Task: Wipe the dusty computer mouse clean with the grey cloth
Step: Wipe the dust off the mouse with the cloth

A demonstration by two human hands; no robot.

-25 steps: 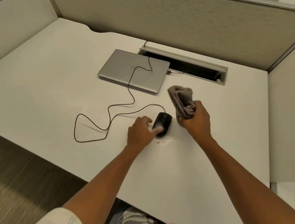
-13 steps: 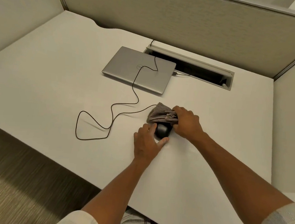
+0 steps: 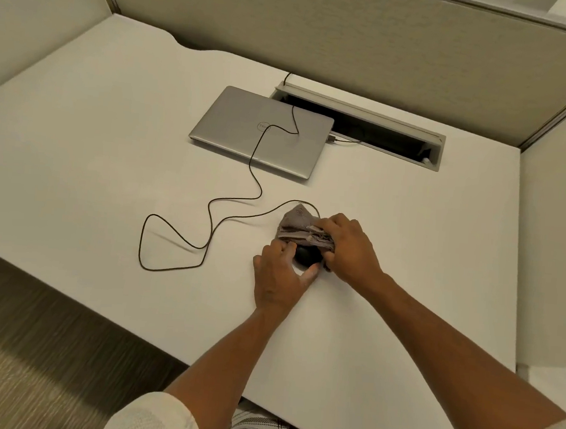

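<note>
A black computer mouse (image 3: pixel 306 256) rests on the white desk (image 3: pixel 107 171), mostly covered by cloth and fingers. My left hand (image 3: pixel 279 275) grips its near end between thumb and fingers. The bunched grey cloth (image 3: pixel 299 227) lies over the front half of the mouse, pressed down by my right hand (image 3: pixel 349 247), which is closed on it. The mouse's black cable (image 3: pixel 212 222) loops left across the desk.
A closed silver laptop (image 3: pixel 261 132) lies behind the mouse with the cable running over its lid. An open cable tray slot (image 3: pixel 378 130) sits at the back right. Cubicle partitions enclose the desk on three sides. The desk's front edge runs diagonally below my forearms.
My right hand brought the cloth down from above the desk onto the mouse. My left hand closed around the rear of the mouse and holds it there.
</note>
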